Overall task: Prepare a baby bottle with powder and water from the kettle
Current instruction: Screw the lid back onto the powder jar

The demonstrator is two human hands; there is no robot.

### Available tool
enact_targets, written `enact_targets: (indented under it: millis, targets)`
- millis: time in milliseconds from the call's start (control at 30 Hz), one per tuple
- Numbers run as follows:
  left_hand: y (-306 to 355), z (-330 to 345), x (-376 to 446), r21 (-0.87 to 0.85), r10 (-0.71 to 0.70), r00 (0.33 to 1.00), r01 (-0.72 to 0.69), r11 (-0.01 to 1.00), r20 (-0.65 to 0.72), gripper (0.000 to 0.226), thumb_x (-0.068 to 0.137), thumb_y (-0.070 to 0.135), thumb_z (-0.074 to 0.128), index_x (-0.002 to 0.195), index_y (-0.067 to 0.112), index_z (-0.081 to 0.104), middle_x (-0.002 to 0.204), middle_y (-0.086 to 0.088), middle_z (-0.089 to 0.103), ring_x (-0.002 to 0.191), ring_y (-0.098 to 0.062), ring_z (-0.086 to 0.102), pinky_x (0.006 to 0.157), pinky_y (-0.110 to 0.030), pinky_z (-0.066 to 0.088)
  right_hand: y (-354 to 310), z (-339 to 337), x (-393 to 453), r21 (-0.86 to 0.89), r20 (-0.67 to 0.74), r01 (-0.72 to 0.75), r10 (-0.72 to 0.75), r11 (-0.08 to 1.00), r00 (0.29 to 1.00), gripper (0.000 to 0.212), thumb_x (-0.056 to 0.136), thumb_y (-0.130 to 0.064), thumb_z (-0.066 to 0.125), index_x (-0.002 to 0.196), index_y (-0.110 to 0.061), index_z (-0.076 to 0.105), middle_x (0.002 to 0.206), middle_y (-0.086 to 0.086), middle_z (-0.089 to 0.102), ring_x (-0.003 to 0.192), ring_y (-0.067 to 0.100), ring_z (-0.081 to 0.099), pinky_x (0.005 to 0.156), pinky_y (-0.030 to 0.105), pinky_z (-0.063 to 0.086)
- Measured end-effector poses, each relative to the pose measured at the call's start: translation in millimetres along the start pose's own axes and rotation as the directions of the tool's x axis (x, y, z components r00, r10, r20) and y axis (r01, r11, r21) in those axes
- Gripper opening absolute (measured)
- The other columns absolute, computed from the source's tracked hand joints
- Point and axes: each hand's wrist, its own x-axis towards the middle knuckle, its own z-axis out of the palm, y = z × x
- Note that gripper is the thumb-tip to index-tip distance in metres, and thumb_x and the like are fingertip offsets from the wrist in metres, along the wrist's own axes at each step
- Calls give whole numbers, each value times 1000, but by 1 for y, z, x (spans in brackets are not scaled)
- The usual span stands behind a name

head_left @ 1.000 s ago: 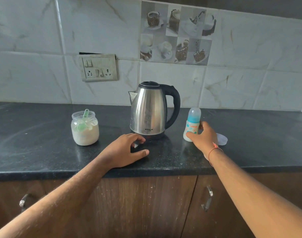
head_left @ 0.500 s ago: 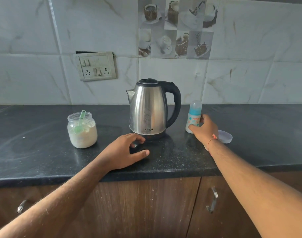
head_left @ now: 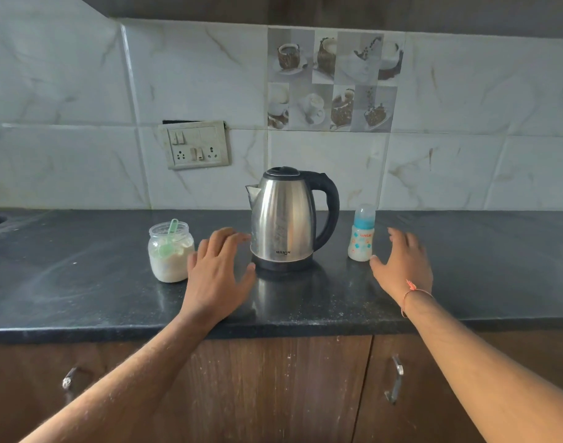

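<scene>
Closest in, both hands are out over the black counter (head_left: 81, 282), and neither is holding anything. Left hand (head_left: 217, 273) sits between the jar (head_left: 170, 251) and the kettle (head_left: 285, 219), fingers spread and relaxed, tips right up near the kettle's side; can't tell if they actually touch it. Right hand (head_left: 403, 266) is just beside the bottle (head_left: 362, 235), fingers loose and open, thumb close to its base but apparently not on it.

Bottle stands upright right of the kettle, blue collar and teat on, looks empty. It's small light plastic, so probably tippy; I'd wrap it round the body and hold it steady while unscrewing the top.

Jar has white powder and a green scoop (head_left: 169, 238) poking out, no lid. Kettle's steel, likely heavy if full and maybe hot, so go for the black handle (head_left: 329, 212) only.
</scene>
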Motion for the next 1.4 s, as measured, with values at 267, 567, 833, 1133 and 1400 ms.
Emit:
enact_targets:
  millis: [267, 567, 833, 1133, 1400]
  targets:
    - [-22, -17, -3, -68, -402, 899, 396, 916, -175, 132, 78, 46, 92, 169, 28, 0, 177, 7, -6, 160, -35, 11, 120, -68, 22, 36, -16, 5, -208, 81, -193, 214, 959, 974, 91, 84, -64, 79, 154, -15, 46, 154, 13, 52, 140, 38, 48, 108, 50, 48]
    - [-57, -31, 17, -338, -817, 577, 768, 544, -4, 154, 64, 35, 107, 171, 36, -4, 172, -12, 33, 163, -35, 22, 131, -59, 25, 42, -10, 10, -83, 135, -303, 312, 949, 941, 83, 88, -58, 75, 150, -10, 46, 145, 15, 61, 135, 42, 51, 102, 52, 54]
    - [-64, -24, 19, -201, -787, 614, 780, 592, 62, 108, 67, 48, 92, 157, 27, 37, 143, -9, 63, 136, -40, 55, 118, -55, 35, 39, -6, 7, 121, 269, -224, 185, 967, 945, 106, 79, -65, 83, 162, -23, 31, 154, 8, 55, 142, 36, 50, 111, 52, 51]
    - [-36, -12, 11, -158, -573, 746, 645, 748, 338, 107, 37, 90, 79, 127, 37, 58, 114, 11, 70, 115, -27, 63, 108, -52, 47, 7, -3, -11, 352, 437, -45, -122, 935, 891, 103, 76, -49, 92, 158, -30, 33, 125, -11, 64, 117, 18, 62, 99, 40, 55]
    - [32, 18, 13, -230, -306, 810, 465, 855, 500, 91, 46, 89, 83, 121, 44, 58, 111, 25, 69, 113, -12, 65, 111, -50, 47, -31, 0, -37, 518, 436, 6, -270, 856, 859, 92, 85, -29, 90, 159, -31, 35, 132, -8, 59, 127, 18, 56, 98, 29, 50]
